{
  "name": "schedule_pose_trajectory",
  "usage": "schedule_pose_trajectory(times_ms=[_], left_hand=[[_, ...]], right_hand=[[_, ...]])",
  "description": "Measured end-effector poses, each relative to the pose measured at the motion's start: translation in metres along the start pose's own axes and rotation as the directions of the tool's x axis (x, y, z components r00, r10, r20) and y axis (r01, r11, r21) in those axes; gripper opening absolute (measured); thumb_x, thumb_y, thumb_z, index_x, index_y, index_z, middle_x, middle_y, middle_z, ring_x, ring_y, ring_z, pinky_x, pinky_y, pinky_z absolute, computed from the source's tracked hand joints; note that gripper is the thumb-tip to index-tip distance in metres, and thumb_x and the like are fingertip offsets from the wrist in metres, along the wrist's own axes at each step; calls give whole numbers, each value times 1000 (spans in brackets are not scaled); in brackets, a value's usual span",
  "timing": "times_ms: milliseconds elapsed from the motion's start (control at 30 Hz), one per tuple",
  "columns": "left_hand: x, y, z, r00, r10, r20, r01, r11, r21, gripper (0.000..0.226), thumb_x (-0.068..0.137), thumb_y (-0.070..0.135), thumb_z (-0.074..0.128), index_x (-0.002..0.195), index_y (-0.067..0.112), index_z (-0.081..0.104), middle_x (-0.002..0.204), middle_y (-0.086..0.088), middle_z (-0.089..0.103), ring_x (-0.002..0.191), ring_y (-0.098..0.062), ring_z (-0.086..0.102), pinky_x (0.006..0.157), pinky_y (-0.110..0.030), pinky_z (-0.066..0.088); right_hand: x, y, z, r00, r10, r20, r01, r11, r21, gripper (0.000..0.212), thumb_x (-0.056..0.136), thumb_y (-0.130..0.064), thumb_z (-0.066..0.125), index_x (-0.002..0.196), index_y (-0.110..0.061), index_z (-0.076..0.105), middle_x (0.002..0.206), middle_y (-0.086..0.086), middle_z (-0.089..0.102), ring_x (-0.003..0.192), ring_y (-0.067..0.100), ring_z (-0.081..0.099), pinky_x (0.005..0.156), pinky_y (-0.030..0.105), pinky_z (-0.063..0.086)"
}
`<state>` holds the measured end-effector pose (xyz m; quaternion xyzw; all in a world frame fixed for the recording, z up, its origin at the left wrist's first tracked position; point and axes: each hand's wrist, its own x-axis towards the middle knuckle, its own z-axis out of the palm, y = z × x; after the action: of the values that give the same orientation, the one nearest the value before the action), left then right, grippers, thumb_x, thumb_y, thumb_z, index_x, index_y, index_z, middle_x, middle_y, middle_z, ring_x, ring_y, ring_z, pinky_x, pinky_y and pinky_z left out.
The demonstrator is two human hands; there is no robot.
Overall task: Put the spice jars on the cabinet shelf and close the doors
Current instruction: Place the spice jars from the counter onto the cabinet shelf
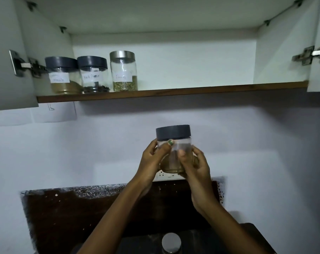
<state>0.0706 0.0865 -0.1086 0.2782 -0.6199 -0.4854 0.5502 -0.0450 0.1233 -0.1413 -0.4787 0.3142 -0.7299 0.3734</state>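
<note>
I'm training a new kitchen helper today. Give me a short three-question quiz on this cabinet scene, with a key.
1. How many jars stand on the shelf?
2. True or false: the held jar is gripped by one hand only.
3. Which shelf jar has a silver lid: A left, B middle, C right?

Key:
1. Three: left jar, middle jar, right jar.
2. False: the left hand and right hand both hold it.
3. C.

Head camera looks up into open cabinet [155, 66].
</note>
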Motion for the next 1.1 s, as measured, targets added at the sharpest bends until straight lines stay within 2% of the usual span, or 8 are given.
schedule_pose_trajectory(times_ms=[67,167,300,433,567,667,867,1100], left_hand=[[-4,2,2,1000,-11,9,11,1000,-22,46,71,46,68,113,28,62,104,9,72,93,-6,70,71,-27,59],[-8,8,3,1000,-1,10,2,999,-41,46,66,48,69,109,32,62,98,14,73,89,-4,70,70,-27,59],[-8,21,-8,1000,-21,0,21,992,-121,46,71,55,70,108,28,65,106,7,72,102,-15,68,76,-36,59],[-8,30,-9,996,-66,60,77,974,-212,52,81,56,57,119,22,62,119,-6,68,105,-25,68,78,-35,58],[-5,36,-3,996,-61,62,68,990,-122,54,80,63,46,119,30,62,119,-2,68,106,-21,67,88,-39,54],[-4,37,2,995,-26,94,28,999,-23,41,81,65,40,102,43,68,110,9,72,102,-11,68,89,-35,51],[-1,42,0,994,13,107,2,990,-142,49,76,62,42,110,34,65,109,5,73,102,-14,69,88,-31,54],[7,43,-3,1000,15,22,-12,991,-135,40,94,53,30,110,37,63,107,4,73,106,-17,67,94,-36,52]], right_hand=[[-2,-2,10,972,-206,-113,178,959,-219,58,73,-34,75,124,-28,49,121,-10,57,112,7,56,86,20,51],[-5,-2,18,928,-365,-78,310,870,-383,70,71,-23,80,129,-25,41,124,-14,43,120,9,46,92,22,48],[-6,-9,11,985,-125,121,145,975,-170,62,73,-41,73,126,-44,42,130,-11,49,118,4,51,88,22,51],[-4,-14,12,965,94,246,-114,991,71,69,66,-49,70,128,-31,47,125,0,60,115,16,59,92,39,53],[-8,-16,28,994,-92,63,95,994,-45,76,61,-52,80,126,-37,44,118,-8,62,105,5,62,81,20,54],[-5,-19,35,952,-292,-94,263,935,-239,92,56,-52,81,133,-36,35,120,-18,41,110,-2,52,74,6,49],[3,-28,39,925,-380,30,367,866,-341,100,64,-48,70,146,-38,13,126,-26,30,119,-18,37,86,3,44],[4,-29,46,921,-375,105,389,865,-318,91,72,-48,63,141,-51,4,129,-34,25,131,-1,36,91,1,38]])
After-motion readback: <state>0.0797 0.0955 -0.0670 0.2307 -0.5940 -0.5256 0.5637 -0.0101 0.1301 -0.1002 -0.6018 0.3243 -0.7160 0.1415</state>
